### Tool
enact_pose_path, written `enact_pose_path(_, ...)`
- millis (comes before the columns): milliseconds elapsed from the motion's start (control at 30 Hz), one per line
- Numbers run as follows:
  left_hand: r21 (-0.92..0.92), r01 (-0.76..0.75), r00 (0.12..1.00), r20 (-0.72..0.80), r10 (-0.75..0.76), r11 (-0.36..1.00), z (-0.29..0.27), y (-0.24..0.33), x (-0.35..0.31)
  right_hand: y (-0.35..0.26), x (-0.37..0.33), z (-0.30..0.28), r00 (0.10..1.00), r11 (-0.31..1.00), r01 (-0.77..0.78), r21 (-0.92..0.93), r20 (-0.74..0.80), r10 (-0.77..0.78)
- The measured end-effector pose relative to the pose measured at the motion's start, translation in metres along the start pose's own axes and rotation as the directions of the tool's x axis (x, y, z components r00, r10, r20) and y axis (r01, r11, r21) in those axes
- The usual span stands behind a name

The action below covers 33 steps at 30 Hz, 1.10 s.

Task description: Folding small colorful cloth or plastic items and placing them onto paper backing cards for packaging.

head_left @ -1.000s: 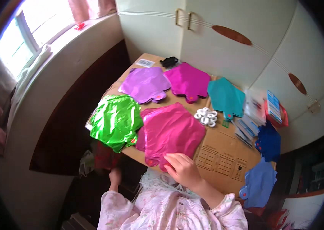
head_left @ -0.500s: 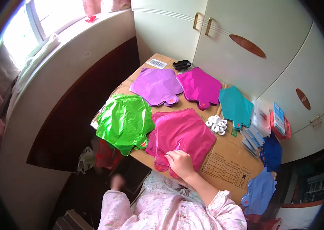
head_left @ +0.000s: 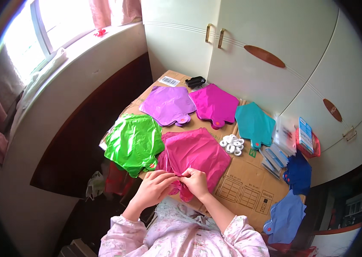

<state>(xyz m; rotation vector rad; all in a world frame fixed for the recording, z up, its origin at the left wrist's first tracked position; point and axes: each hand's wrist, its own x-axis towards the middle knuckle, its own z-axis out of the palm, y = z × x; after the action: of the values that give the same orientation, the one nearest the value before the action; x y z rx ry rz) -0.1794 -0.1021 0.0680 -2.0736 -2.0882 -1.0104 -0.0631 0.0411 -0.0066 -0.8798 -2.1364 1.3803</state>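
A flat, uninflated pink foil balloon (head_left: 198, 150) lies on a stack of its kind at the near edge of the cardboard. My right hand (head_left: 196, 182) pinches it near its tail tab. Fingers of my left hand (head_left: 155, 188) are closed against the same spot, meeting my right fingertips; they partly hide what they grip. Left of the stack is a shiny green foil balloon pile (head_left: 134, 141). Behind lie a lilac pile (head_left: 166, 103) and a magenta pile (head_left: 214, 103), with a teal pile (head_left: 254, 124) further right.
Small white rings (head_left: 232, 144) sit in a heap on the cardboard (head_left: 228, 205). Along the right are packets (head_left: 275, 158), a red basket (head_left: 313, 143), dark blue balloons (head_left: 298, 171) and light blue ones (head_left: 288, 216). A black object (head_left: 196, 81) is at the back, before white cabinets (head_left: 271, 25).
My left hand has come up from below the table edge to join my right hand at the pink balloon's tail. The view has shifted slightly.
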Motion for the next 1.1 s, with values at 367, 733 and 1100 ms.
enact_pose_path(367,0.284,-0.116,0.983,0.168,0.069,0.952,0.023,-0.015,0.009,0.02,0.01,-0.015,0.982,0.91,-0.131,0.394,0.179,0.063)
enact_pose_path(733,0.313,-0.12,0.951,0.308,0.019,0.942,0.049,-0.037,0.023,0.024,0.021,-0.054,0.948,0.372,-0.317,0.872,0.288,0.133)
enact_pose_path(1100,0.347,-0.07,0.932,0.357,-0.063,0.935,0.059,-0.045,0.025,0.013,0.034,-0.228,0.969,0.263,0.131,0.956,-0.18,0.172)
